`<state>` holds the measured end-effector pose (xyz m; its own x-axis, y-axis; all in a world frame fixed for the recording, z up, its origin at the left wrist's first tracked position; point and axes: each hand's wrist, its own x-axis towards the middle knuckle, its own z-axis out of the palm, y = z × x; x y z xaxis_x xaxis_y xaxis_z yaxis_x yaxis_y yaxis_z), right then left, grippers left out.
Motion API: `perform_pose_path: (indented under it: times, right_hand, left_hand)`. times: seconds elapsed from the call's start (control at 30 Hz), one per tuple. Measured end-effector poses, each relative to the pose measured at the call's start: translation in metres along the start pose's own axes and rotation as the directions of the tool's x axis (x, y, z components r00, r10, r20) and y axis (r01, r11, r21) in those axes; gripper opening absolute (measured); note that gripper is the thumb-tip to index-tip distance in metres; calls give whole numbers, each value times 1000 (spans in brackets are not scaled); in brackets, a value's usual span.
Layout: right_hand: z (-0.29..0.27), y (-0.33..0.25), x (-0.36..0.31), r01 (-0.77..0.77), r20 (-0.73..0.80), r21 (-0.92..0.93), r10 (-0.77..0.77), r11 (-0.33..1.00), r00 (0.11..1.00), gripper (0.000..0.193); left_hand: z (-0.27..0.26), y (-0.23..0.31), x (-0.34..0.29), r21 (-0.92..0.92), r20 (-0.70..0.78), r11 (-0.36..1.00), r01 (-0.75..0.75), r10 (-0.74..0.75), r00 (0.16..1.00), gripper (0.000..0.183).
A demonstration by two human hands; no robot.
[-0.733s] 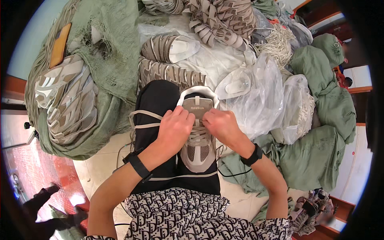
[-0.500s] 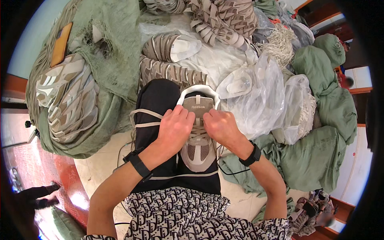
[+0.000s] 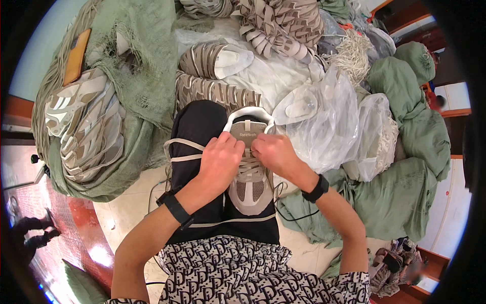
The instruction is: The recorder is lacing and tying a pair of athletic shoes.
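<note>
A taupe mesh sneaker [image 3: 248, 195] with a pale padded collar lies on a black padded cloth over my lap, toe toward me. Flat beige shoelaces [image 3: 251, 170] cross its front below the tongue [image 3: 247, 133]. My left hand [image 3: 221, 156] is closed, with its bent fingers gripping the left edge of the upper beside the top eyelets. Opposite it, my right hand [image 3: 275, 153] pinches at the top of the lacing, over the tongue's lower part. The fingertips of both hands are partly hidden by the knuckles. A beige strap [image 3: 185, 158] loops over the black cloth [image 3: 198, 126].
Stacked shoe uppers [image 3: 217, 91] lie beyond the sneaker. Clear plastic bags [image 3: 331, 126] and green sacks [image 3: 392, 197] fill the right. At left, a green woven sack [image 3: 147, 96] holds more uppers [image 3: 91, 137]; a phone in an orange-brown case [image 3: 77, 57] rests above them.
My right hand has shifted left and inward, from the shoe's right edge onto the tongue and laces. My left hand stays nearly in place on the left edge.
</note>
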<state>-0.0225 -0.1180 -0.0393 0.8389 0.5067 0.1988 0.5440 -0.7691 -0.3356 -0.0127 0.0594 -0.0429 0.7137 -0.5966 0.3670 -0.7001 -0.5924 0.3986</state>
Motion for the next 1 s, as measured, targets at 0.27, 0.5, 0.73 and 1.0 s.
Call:
perform_pose_path:
  times: [0.27, 0.5, 0.73, 1.0]
  right_hand:
    - [3, -2, -7, -62, -114, 118, 76, 991, 991, 6]
    - [-5, 0, -6, -156, -58, 148, 166, 977, 984, 3]
    - [0, 0, -9, -188, -61, 76, 193, 979, 979, 4]
    - [6, 0, -9, -64, -211, 229, 113, 971, 971, 7]
  left_hand:
    - [0, 7, -1, 41, -18, 998, 40, -39, 999, 11]
    - [6, 8, 0, -4, -64, 998, 55, -55, 996, 11]
    - [10, 3, 4, -54, -2, 997, 48, -48, 999, 7]
    - [12, 7, 2, -53, -25, 998, 42, -43, 999, 8]
